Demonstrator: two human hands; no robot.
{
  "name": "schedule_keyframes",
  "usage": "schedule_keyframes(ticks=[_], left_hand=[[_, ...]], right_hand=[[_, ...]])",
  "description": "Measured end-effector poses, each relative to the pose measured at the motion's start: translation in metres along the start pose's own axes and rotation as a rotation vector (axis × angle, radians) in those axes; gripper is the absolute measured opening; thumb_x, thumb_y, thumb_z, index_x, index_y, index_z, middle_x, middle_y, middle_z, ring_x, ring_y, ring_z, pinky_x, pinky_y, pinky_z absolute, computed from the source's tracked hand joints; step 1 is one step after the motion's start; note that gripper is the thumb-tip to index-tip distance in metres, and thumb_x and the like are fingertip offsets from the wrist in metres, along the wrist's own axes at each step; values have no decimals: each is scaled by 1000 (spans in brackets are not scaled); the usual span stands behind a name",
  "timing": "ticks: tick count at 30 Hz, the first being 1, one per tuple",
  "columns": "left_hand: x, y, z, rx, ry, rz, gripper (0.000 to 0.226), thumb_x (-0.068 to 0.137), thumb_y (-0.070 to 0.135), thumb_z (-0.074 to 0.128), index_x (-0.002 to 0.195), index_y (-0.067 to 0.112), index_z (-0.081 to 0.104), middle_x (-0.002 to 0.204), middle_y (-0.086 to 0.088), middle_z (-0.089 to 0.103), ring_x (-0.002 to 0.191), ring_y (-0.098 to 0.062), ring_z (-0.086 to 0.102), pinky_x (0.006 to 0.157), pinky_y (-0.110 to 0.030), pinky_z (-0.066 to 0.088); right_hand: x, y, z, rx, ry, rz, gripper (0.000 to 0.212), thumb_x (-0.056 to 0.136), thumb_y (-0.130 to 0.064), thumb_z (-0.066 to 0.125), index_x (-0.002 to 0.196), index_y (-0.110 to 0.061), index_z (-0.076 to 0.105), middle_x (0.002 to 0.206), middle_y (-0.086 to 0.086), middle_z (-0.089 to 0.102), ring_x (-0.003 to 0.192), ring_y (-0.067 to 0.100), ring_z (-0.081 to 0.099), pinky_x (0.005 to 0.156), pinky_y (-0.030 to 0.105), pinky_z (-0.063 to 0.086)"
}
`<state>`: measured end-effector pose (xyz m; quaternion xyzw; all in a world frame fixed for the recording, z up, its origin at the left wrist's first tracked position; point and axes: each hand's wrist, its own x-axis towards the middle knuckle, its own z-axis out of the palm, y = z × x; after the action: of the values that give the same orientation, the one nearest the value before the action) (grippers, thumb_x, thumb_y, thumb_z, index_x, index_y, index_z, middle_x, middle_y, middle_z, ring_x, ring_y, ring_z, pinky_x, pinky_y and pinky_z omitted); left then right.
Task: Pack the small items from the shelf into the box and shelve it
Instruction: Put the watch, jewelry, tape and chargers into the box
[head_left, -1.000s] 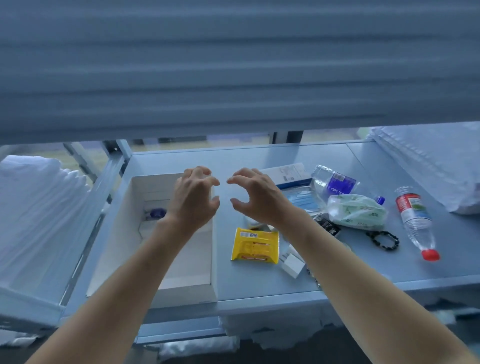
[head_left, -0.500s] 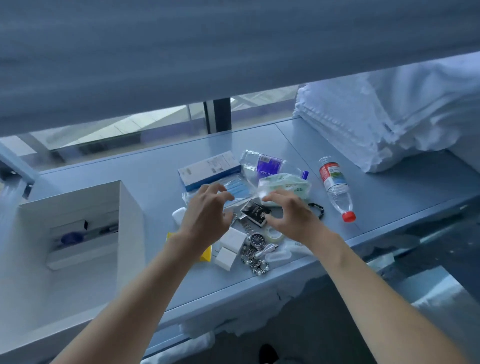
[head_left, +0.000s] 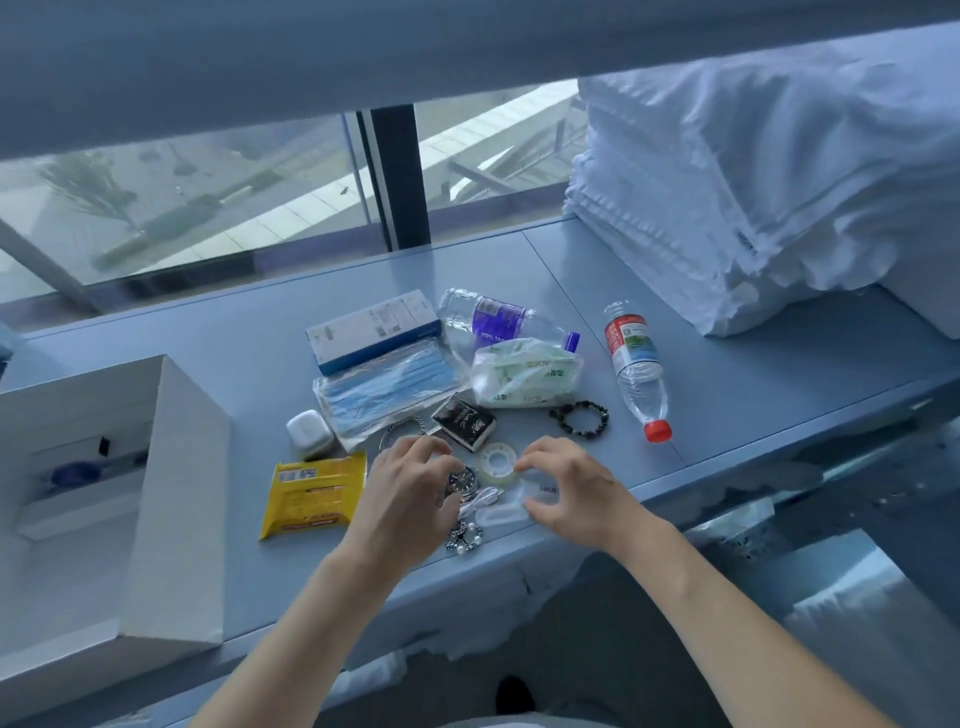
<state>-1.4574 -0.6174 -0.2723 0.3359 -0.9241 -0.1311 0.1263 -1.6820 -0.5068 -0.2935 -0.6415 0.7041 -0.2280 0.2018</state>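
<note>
On the shelf edge, gathering small clutter for the box (head_left: 171, 467).

Left hand (head_left: 410, 499) curled over the watch (head_left: 464, 480), right hand (head_left: 566, 488) cupped, fingers just touching the tape roll (head_left: 497, 461), gripping nothing yet. Box open, well apart to the left, partly filled. Next, likely: scoop watch, tape and beads (head_left: 465, 535) together, carry left.

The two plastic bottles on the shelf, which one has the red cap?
The red-capped bottle lying farther right, nearest the folded white linens; the other bottle has a purple label and blue cap.
</note>
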Motion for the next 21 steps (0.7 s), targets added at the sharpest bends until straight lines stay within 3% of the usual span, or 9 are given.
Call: schedule_keyframes(ticks=[7, 14, 19, 21], left_hand=[[-29, -5, 8, 13, 45, -92, 29, 78, 12, 78, 103, 25, 75, 122, -1, 63, 113, -28, 59, 92, -45, 51], [-39, -15, 2, -22, 118, -201, 35, 74, -3, 77, 94, 26, 77, 121, -5, 65, 110, -33, 61, 89, -47, 54], [-44, -18, 4, -87, 159, -205, 30, 75, -2, 78, 95, 21, 77, 118, -5, 67, 109, -33, 62, 89, -46, 55], [-43, -18, 2, -104, 161, -202, 29, 76, -1, 78, 97, 20, 77, 119, -5, 67, 110, -32, 61, 91, -45, 54]], right_hand=[[11, -30, 26, -44, -68, -269, 41, 81, -40, 78, 115, -18, 74, 114, -5, 66, 111, 19, 57, 97, 39, 45], [25, -50, 47, -204, -125, -449, 25, 88, -22, 61, 109, -15, 73, 112, 0, 64, 96, 25, 54, 82, 41, 49], [31, -56, 52, -275, -46, -474, 9, 83, -11, 61, 84, -10, 70, 86, 5, 61, 80, 27, 57, 65, 43, 52], [33, -58, 51, -265, -29, -451, 8, 85, -10, 62, 81, -11, 68, 83, 4, 60, 79, 26, 57, 65, 42, 51]])
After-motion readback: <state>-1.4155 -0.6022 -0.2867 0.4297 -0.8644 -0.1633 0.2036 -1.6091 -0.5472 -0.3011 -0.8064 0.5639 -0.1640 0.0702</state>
